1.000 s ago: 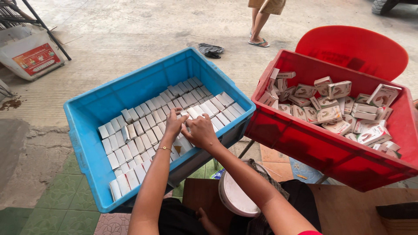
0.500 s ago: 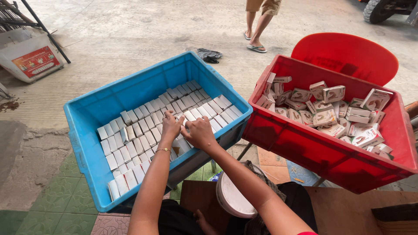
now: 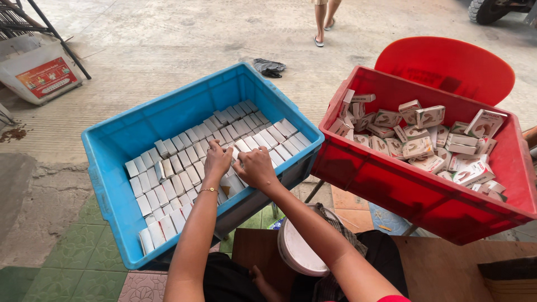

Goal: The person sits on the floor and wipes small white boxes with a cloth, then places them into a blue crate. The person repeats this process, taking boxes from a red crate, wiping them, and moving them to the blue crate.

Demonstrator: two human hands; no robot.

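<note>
the ground here is rough grey concrete, with some green tiles close to my knees, and two plastic crates stand in front of me. the blue crate [image 3: 112,168] is on my left and it holds small white boxes [image 3: 184,162], standing on edge in tidy rows. the red crate [image 3: 391,184] is on my right, with a red chair back [image 3: 447,64] behind it, and in it the printed cartons [image 3: 419,137] lie in a loose heap. far ahead i see only the legs of a person [image 3: 324,19] walking on the concrete.

i think the rows can go wrong easily. the boxes lean one against another, so if i push too hard at the gap, the neighbours may tip and a whole line may fall over. the blue crate also looks tilted, which would make them slide.

both my arms reach forward into the blue crate, near its middle. my left hand [image 3: 217,162] is bent down at the wrist, with a thin bracelet, and its fingers press on the tops of the boxes. my right hand [image 3: 256,168] is just beside it, almost touching, fingers curled around a white box between the rows; how tight the grasp is, i cannot tell.
</note>
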